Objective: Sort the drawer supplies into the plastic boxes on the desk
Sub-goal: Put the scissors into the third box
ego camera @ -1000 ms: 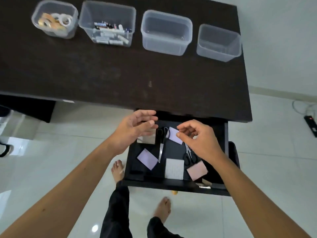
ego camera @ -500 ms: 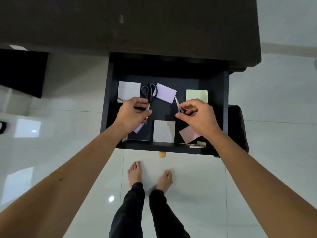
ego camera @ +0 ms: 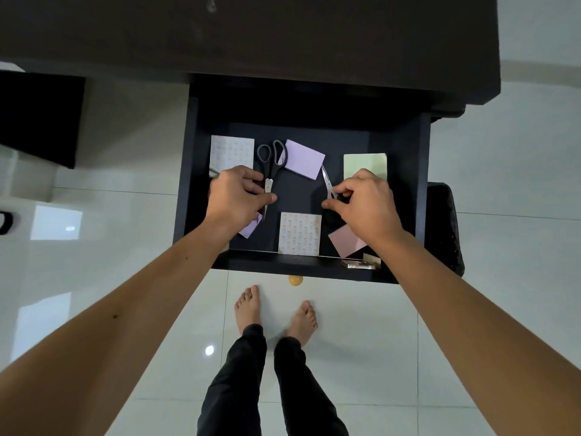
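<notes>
The open black drawer [ego camera: 201,171] holds note pads and two pairs of scissors. My left hand [ego camera: 234,196] pinches the blades of the black-handled scissors [ego camera: 271,158], whose handles point away from me. My right hand [ego camera: 364,202] grips the second pair of scissors [ego camera: 327,180]; only its steel blades show, the handles are hidden under my fingers. Around them lie a purple pad [ego camera: 303,158], a green pad [ego camera: 364,163], a pink pad [ego camera: 345,242], two white patterned pads [ego camera: 300,234] [ego camera: 231,152] and a purple pad corner [ego camera: 251,228] under my left wrist. No plastic boxes are in view.
The dark desk top [ego camera: 283,33] overhangs the drawer's back. A small clear case [ego camera: 360,263] lies at the drawer's front right corner. A black object [ego camera: 443,228] stands right of the drawer. My bare feet [ego camera: 276,309] stand on white tiles below the round knob [ego camera: 295,280].
The view has tipped down from the desk top to the drawer, so the boxes left the frame. Both hands dropped into the drawer and closed on the two pairs of scissors.
</notes>
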